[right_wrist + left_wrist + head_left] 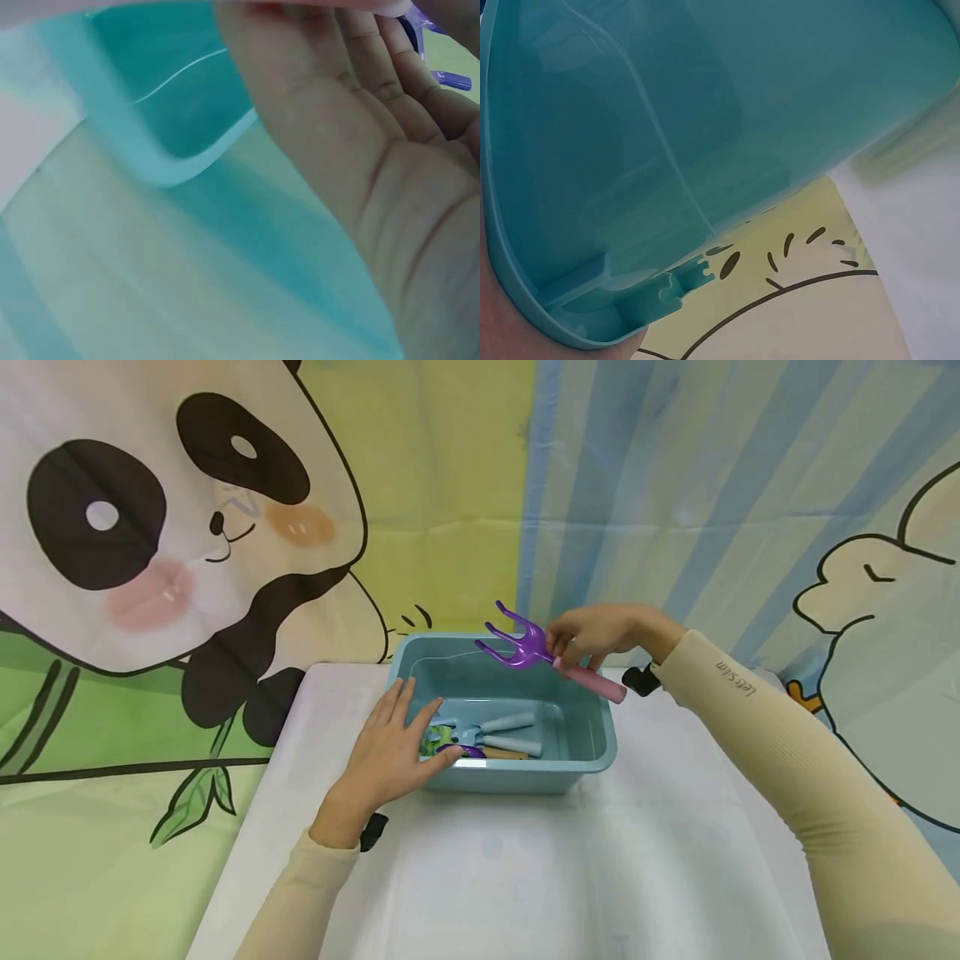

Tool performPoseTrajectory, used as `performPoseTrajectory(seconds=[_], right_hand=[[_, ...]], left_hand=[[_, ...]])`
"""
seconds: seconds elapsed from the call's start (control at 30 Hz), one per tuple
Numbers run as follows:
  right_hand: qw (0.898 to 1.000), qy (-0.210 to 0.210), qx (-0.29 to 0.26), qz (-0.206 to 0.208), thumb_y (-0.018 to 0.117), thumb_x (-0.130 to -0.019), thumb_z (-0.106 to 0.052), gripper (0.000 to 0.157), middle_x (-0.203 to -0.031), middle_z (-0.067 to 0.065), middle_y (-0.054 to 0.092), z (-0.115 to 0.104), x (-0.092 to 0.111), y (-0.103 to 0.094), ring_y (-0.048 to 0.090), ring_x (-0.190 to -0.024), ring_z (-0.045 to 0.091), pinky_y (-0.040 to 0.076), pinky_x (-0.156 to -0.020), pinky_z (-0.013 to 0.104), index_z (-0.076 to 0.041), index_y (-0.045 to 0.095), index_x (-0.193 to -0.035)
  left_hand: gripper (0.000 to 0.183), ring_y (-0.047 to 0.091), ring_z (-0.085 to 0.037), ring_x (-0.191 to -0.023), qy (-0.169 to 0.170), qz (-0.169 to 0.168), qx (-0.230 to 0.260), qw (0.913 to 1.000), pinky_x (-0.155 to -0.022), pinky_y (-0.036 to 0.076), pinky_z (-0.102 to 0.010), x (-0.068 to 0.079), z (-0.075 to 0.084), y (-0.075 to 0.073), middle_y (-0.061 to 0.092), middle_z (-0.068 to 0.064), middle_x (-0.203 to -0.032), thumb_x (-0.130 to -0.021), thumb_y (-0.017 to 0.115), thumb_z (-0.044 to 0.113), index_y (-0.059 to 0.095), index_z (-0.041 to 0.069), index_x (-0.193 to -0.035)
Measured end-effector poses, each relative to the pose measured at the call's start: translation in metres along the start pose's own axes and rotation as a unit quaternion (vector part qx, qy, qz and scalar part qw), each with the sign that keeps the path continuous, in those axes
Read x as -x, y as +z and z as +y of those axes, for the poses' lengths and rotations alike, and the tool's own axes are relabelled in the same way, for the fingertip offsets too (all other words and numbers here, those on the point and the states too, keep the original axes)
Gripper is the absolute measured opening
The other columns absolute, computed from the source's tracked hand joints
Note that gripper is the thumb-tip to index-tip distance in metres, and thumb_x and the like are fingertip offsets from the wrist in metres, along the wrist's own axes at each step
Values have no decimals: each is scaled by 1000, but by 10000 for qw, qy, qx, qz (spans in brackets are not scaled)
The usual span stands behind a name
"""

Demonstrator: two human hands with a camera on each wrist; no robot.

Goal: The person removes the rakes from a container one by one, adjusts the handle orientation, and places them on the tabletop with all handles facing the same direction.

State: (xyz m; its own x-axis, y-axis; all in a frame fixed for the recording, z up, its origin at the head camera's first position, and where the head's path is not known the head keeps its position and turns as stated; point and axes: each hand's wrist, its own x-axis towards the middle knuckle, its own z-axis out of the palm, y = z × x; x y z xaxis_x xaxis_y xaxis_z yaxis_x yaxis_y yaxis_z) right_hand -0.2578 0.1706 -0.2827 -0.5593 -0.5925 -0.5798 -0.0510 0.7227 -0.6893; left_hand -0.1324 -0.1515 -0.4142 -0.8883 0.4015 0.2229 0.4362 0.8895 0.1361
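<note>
The right hand (592, 631) is pinching a purple hand fork (531, 646) where its prongs meet the pink handle (596, 683), holding it above the tub (495, 782). The left hand (388, 750) is resting at the tub's left rim, fingers spread. The fork is looking light, stiff and perhaps slick; the handle is probably offering the surest hold.

We are counting two grips, the left grip (386, 752) and the right grip (596, 635). We are seeing one basin (498, 782), one purple fork (531, 648) with three prongs, and one pink handle (597, 683). Inside the basin we are counting two pale blue handles (513, 745) and one tan handle (506, 754). We are finding one counter (495, 868) and two sleeves (802, 793).
</note>
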Motion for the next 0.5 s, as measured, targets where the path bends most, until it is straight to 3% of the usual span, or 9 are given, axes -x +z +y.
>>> performPoseTrajectory(seconds=[0.2, 0.5], right_hand=[[9977, -166, -635, 174, 59, -90, -10, 30, -112, 23, 49, 31, 23, -9, 54, -101, 39, 50, -78, 46, 5, 46, -111], [9853, -122, -1575, 648, 58, -90, -8, 35, -117, 25, 49, 75, 54, -18, 55, -105, 35, 48, -82, 49, 8, 41, -117]], left_hand=[[86, 3, -31, -138, -12, -7, 36, 10000, -109, 8, -48, 0, 0, 2, 14, -17, -150, -78, 29, 79, 39, 22, -141], [85, 4, -32, -138, 8, 8, 20, 10000, -109, 9, -48, 1, 1, 0, 14, -17, -150, -78, 29, 79, 40, 21, -141]])
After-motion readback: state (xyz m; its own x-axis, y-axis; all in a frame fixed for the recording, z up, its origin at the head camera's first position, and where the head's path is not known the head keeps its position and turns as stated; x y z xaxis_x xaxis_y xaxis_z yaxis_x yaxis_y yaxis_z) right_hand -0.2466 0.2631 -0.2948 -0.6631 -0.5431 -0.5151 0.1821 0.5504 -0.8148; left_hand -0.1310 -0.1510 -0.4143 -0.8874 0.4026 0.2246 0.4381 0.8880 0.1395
